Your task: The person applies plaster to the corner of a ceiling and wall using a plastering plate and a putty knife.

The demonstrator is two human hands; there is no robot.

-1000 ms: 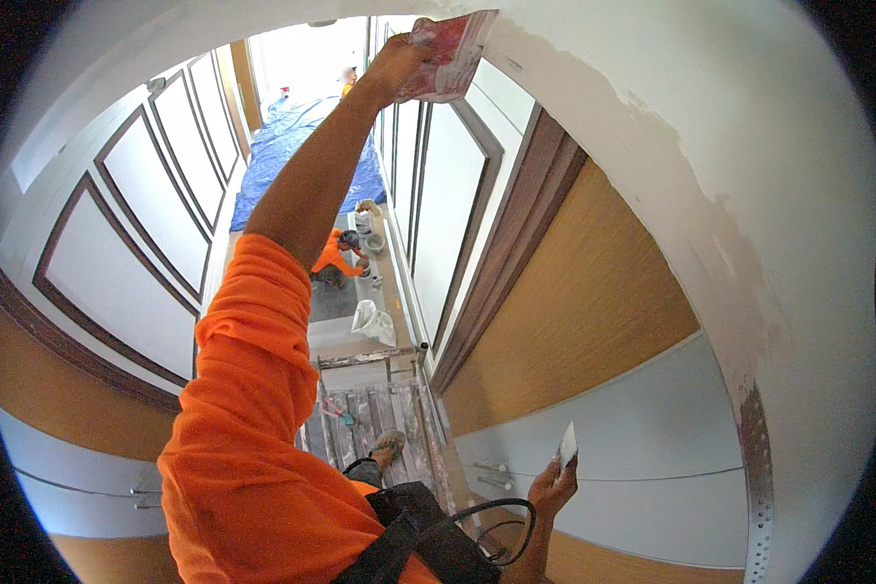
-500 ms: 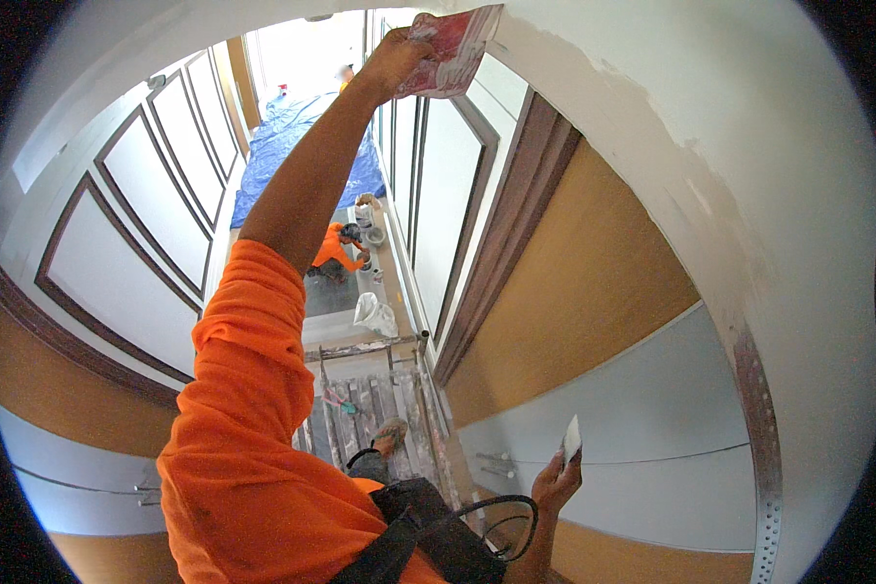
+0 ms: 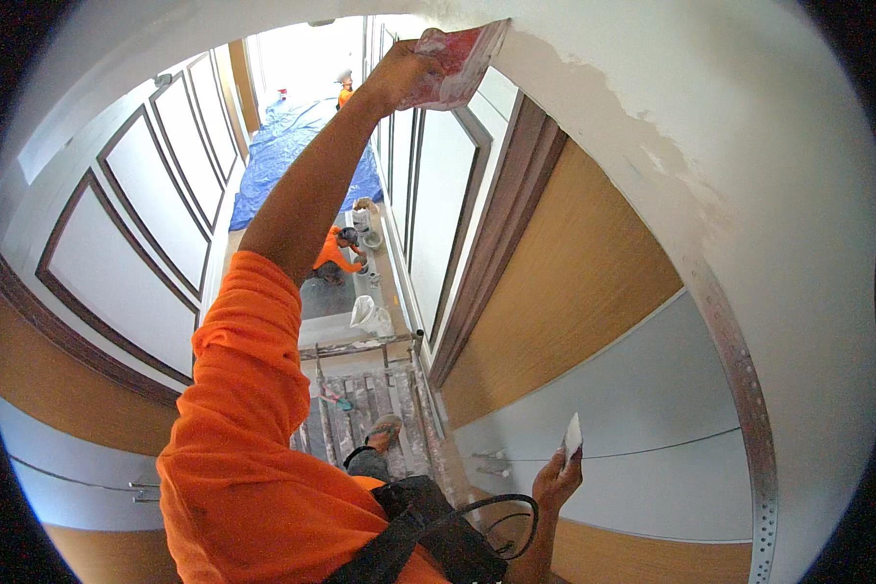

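Observation:
My left hand [image 3: 402, 74], raised at the top of the view, grips a flat red putty spreader [image 3: 465, 64] smeared with white filler. The spreader's far edge meets the white curved wall edge, beside a band of damp-looking beige filler [image 3: 608, 102]. Lower down, a perforated metal corner strip [image 3: 749, 409] runs along the same edge. At the lower right, my right hand [image 3: 558, 481] is closed around a small scraper [image 3: 573, 434] with a whitish blade pointing up. My fingers hide its handle.
Below me is a slatted, paint-spattered scaffold platform [image 3: 365, 409], with one foot on it. A co-worker in orange [image 3: 333, 255] crouches on the floor by buckets and a white bag [image 3: 368, 314]. Beyond lies a blue tarp [image 3: 287, 146]; another person [image 3: 345, 90] is there. Panelled walls flank both sides.
My left hand and the spreader have shifted slightly down and to the right along the wall edge. My right hand stays nearly still. The distant person shows more fully.

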